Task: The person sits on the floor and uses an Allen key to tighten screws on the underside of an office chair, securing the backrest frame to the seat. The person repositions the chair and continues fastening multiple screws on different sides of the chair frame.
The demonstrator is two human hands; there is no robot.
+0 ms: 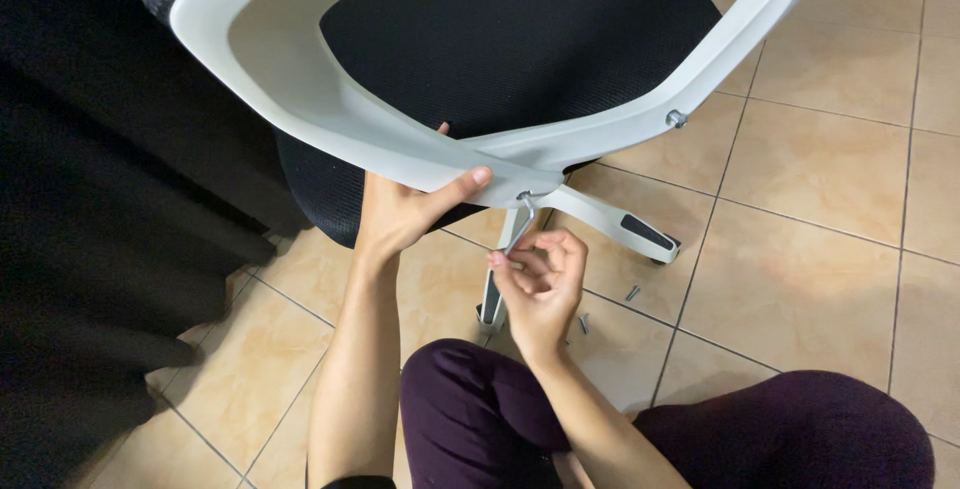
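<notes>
A white plastic chair frame (300,89) with a black mesh seat (520,29) fills the top of the view. My left hand (405,211) grips the lower edge of the white frame, thumb laid along it. My right hand (540,284) pinches a small metal hex key (520,224) whose tip sits in a bolt at the frame's underside. A second bolt (676,119) shows on the right side of the frame.
White chair base legs (615,224) with black pads lie on the beige tiled floor (820,239). Loose screws (632,293) lie near them. Dark fabric (110,219) covers the left. My knees in dark purple trousers (780,429) are at the bottom.
</notes>
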